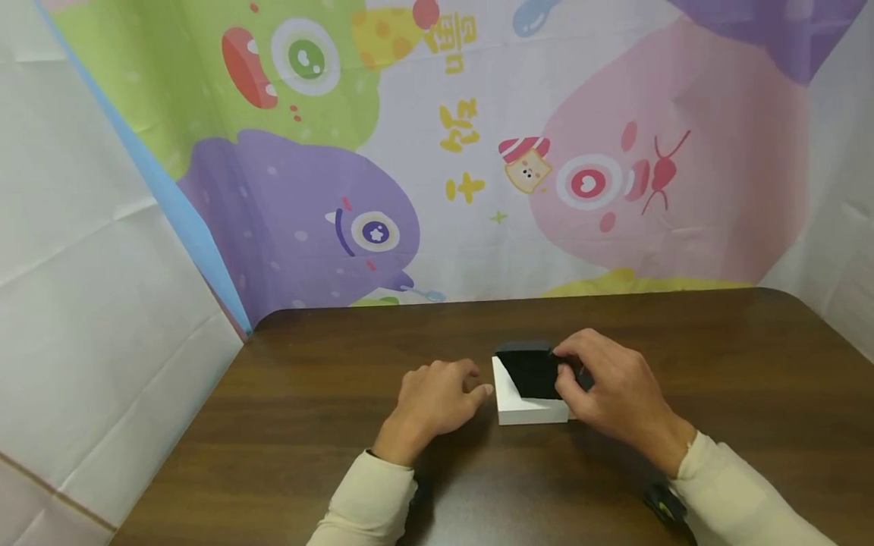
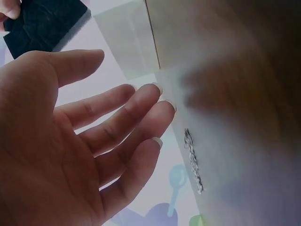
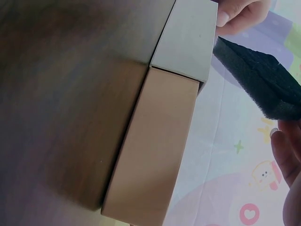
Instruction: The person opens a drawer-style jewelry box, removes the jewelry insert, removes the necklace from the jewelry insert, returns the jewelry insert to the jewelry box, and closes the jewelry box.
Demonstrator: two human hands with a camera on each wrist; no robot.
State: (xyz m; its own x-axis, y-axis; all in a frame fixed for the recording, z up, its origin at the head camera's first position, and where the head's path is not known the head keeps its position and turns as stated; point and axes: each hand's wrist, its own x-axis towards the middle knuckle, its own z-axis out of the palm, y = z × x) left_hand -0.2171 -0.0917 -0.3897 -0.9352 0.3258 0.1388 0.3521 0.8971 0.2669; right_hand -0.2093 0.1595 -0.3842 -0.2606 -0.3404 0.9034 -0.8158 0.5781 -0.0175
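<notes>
A black foam pad (image 1: pixel 536 373) tilts over a white box (image 1: pixel 532 415), pinched at its right side by my right hand (image 1: pixel 617 387). In the right wrist view the thick pad (image 3: pixel 263 80) is held at its lower edge by the fingertips (image 3: pixel 284 141). A tan box section (image 3: pixel 150 150) adjoins the white one (image 3: pixel 186 40). My left hand (image 1: pixel 437 398) is just left of the box, fingers loosely bent and palm bare in the left wrist view (image 2: pixel 61 141). A silver chain (image 2: pixel 193 160) lies on the table beyond those fingers.
The brown wooden table (image 1: pixel 307 447) reaches back to a cartoon-printed cloth (image 1: pixel 471 250). Behind the box, a dark flat object (image 1: pixel 522 346) shows partly. Pale sheeting (image 1: pixel 102 265) hangs at the left.
</notes>
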